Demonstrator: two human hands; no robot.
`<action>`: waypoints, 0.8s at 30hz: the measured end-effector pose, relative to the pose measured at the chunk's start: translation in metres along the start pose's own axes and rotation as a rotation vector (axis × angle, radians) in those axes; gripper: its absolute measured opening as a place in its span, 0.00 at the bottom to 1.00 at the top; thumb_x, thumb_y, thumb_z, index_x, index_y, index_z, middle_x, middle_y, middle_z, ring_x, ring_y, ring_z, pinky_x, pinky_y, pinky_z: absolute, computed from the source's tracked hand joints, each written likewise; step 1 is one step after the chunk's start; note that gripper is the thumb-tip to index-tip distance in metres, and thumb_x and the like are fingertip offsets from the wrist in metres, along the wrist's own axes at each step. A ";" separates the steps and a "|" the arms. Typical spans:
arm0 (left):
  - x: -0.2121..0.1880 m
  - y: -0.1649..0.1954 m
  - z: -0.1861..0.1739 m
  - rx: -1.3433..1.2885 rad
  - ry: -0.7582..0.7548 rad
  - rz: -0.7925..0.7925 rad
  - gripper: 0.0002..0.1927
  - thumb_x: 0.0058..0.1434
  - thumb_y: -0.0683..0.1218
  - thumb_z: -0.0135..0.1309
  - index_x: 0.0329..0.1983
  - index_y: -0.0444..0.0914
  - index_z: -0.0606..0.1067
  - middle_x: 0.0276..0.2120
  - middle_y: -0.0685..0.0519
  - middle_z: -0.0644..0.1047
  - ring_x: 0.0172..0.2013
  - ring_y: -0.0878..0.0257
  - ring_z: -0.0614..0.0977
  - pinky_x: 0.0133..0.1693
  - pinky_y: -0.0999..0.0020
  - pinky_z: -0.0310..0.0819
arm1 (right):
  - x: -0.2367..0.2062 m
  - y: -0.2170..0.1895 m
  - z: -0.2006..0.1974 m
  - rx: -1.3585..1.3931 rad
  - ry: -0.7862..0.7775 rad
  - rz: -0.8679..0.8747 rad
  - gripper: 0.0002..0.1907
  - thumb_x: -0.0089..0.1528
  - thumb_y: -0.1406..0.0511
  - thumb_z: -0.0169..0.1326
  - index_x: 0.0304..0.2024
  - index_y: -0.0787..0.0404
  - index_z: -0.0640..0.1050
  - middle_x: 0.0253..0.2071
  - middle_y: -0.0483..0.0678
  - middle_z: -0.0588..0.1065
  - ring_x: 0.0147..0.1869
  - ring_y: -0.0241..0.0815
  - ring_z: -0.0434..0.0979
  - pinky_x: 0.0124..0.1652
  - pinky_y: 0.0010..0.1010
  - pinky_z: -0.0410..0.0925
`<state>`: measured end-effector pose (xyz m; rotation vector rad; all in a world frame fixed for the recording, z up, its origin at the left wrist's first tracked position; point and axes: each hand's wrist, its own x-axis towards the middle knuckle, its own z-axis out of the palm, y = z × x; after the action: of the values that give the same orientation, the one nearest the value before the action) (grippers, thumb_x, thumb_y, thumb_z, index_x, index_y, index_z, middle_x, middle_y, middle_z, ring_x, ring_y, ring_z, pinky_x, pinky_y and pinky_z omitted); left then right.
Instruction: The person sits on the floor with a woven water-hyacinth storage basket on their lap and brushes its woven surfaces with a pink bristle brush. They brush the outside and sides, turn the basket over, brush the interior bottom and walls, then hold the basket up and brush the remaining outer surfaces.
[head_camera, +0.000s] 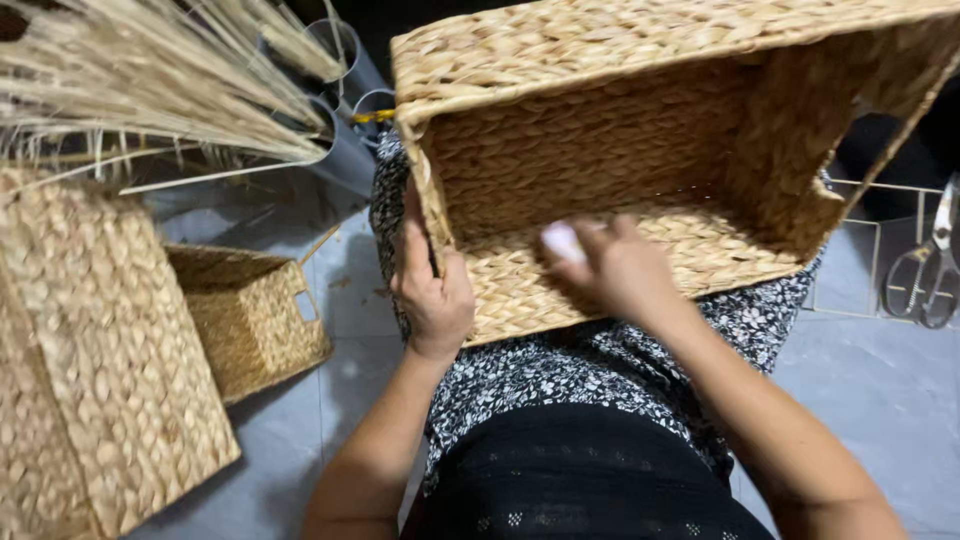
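Up close, left hand (433, 295) fingers gripping woven basket (640, 170) rim, right hand (620, 270) inside, fingers unclear

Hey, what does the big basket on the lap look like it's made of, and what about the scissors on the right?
The big basket looks woven from thick, twisted plant fibre, perhaps water hyacinth or seagrass: tan, matt, braided strands. The left hand grips its edge; the right hand reaches inside. The scissors look like bare metal, grey with a dull shine, though they are partly cut off by the frame.
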<state>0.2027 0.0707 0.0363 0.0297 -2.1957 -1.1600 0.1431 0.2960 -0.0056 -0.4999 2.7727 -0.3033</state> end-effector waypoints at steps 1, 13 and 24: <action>0.001 0.000 0.000 0.012 0.002 0.003 0.32 0.63 0.33 0.42 0.73 0.31 0.61 0.67 0.36 0.70 0.66 0.43 0.76 0.67 0.58 0.70 | -0.006 -0.025 0.004 0.070 0.048 -0.146 0.36 0.61 0.41 0.54 0.65 0.54 0.73 0.41 0.60 0.77 0.39 0.53 0.80 0.34 0.43 0.76; -0.003 0.005 -0.001 0.033 -0.017 0.001 0.32 0.63 0.32 0.43 0.73 0.30 0.61 0.67 0.36 0.71 0.67 0.43 0.75 0.69 0.57 0.67 | -0.015 0.084 -0.016 -0.108 0.214 0.032 0.30 0.60 0.42 0.56 0.59 0.47 0.78 0.46 0.61 0.76 0.43 0.59 0.81 0.36 0.49 0.75; -0.013 -0.007 0.007 -0.036 0.007 -0.096 0.29 0.66 0.33 0.43 0.73 0.29 0.62 0.58 0.40 0.78 0.54 0.53 0.84 0.57 0.64 0.78 | -0.032 -0.007 -0.004 0.127 0.034 -0.046 0.40 0.57 0.43 0.60 0.65 0.57 0.71 0.42 0.59 0.74 0.38 0.53 0.77 0.34 0.43 0.74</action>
<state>0.2073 0.0752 0.0212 0.1251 -2.1873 -1.2505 0.1728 0.3022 0.0085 -0.5317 2.7550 -0.4986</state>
